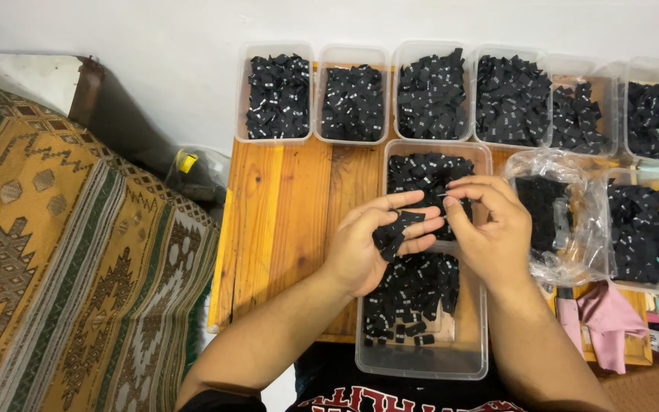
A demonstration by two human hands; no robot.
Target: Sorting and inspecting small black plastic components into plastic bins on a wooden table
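My left hand (371,244) is cupped palm up over a clear plastic tub (421,362), holding a small bunch of black fabric labels (394,231). My right hand (490,225) sits just to its right, thumb and forefinger pinched on a single black label (451,198) above the bunch. The tub below both hands holds a loose heap of the same black labels with white marks (409,294). A second tub of labels (429,169) lies right behind the hands.
Along the wall stands a row of several clear tubs of black labels (278,95). A crumpled clear plastic bag (554,217) and another tub (638,233) sit at right, pink cloth (608,320) below. A patterned rug (62,252) lies left of the wooden table (284,221).
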